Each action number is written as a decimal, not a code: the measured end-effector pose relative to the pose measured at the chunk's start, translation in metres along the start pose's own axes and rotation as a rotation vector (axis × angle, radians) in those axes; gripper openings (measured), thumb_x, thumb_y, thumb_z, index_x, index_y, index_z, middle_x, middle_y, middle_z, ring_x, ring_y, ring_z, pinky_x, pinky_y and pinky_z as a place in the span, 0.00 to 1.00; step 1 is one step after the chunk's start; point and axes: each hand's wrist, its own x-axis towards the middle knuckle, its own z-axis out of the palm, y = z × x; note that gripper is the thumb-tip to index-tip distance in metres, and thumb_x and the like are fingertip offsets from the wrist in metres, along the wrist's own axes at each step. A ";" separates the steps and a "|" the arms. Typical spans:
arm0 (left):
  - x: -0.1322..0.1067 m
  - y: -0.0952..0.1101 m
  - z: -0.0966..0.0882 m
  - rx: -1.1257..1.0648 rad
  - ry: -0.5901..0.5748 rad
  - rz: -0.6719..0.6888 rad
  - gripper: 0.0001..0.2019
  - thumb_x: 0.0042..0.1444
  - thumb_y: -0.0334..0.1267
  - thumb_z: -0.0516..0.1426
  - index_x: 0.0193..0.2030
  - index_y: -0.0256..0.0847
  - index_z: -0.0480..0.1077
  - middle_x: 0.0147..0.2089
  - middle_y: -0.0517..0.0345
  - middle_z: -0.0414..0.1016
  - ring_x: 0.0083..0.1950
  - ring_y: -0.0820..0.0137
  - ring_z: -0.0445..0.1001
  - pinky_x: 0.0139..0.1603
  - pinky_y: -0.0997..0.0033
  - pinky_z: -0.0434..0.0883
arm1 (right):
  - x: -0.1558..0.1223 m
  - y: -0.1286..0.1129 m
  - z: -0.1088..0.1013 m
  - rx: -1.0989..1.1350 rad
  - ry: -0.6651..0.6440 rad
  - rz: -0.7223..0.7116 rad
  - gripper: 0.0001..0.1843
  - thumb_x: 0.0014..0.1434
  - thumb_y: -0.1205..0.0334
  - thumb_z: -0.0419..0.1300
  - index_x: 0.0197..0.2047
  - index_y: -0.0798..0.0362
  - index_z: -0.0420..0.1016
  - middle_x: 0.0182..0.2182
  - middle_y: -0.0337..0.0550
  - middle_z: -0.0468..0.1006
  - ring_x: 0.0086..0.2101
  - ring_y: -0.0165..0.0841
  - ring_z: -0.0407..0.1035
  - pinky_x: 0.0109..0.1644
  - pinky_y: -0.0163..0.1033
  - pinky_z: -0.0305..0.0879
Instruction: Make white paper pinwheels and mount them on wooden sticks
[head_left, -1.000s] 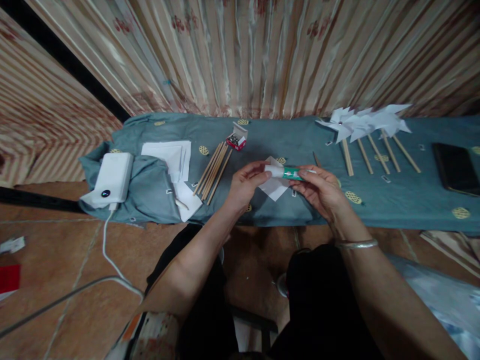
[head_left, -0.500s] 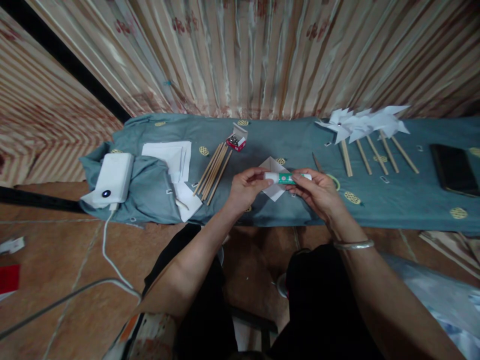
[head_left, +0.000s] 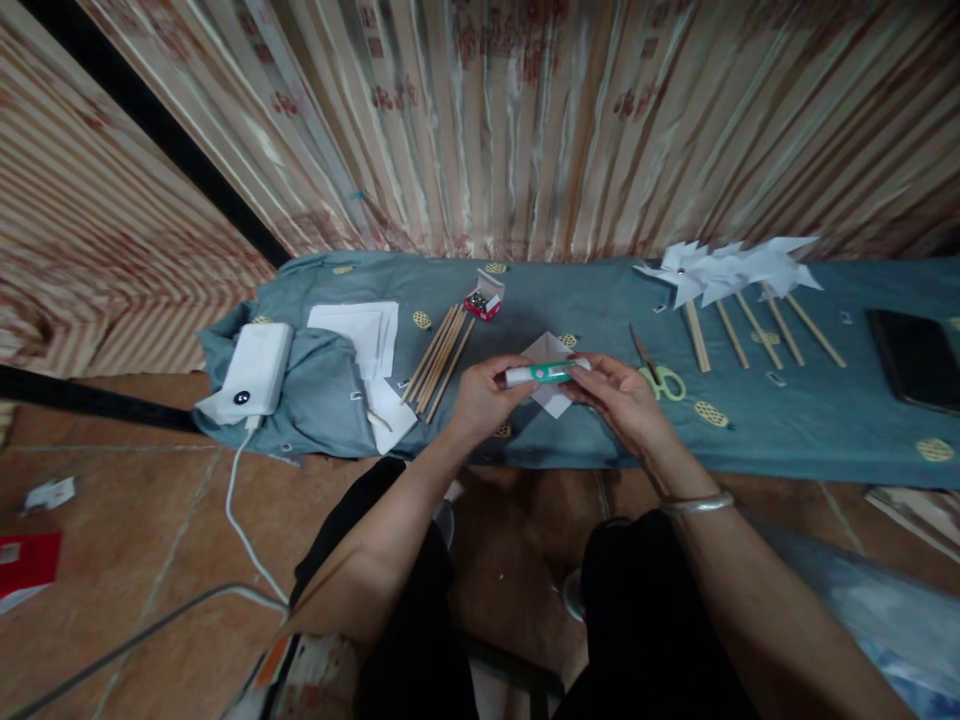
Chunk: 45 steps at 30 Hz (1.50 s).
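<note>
A glue stick (head_left: pixel 550 374), white with a green label, lies level between my two hands. The fingers of my left hand (head_left: pixel 484 395) are closed on its left end. On its right end, my right hand (head_left: pixel 619 393) pinches with thumb and fingers. Beneath it rests a creased white paper square (head_left: pixel 553 402), turned like a diamond on the cloth and partly hidden by the stick and my hands. Just right of my right hand are scissors (head_left: pixel 661 380) with yellow-green handles.
Left of my hands lie several wooden sticks (head_left: pixel 439 362), an opened box of pins (head_left: pixel 484 298) and white paper sheets (head_left: pixel 386 340). A white power bank (head_left: pixel 255 372) with a cable sits farther left. Paper pinwheels (head_left: pixel 735 272) and a dark phone (head_left: pixel 915 358) lie to the right.
Both hands have shifted slightly left with the glue stick relative to the table, uncovering more of the scissors. The whole view has tilted, so the table sits lower and farther right.
</note>
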 end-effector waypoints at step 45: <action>-0.006 0.000 0.001 1.120 -0.465 0.664 0.10 0.66 0.36 0.50 0.43 0.39 0.73 0.44 0.54 0.77 0.49 0.64 0.66 0.50 0.61 0.61 | -0.018 0.022 -0.038 -1.181 -0.100 -0.758 0.18 0.66 0.62 0.50 0.55 0.54 0.73 0.52 0.54 0.77 0.53 0.45 0.69 0.60 0.56 0.65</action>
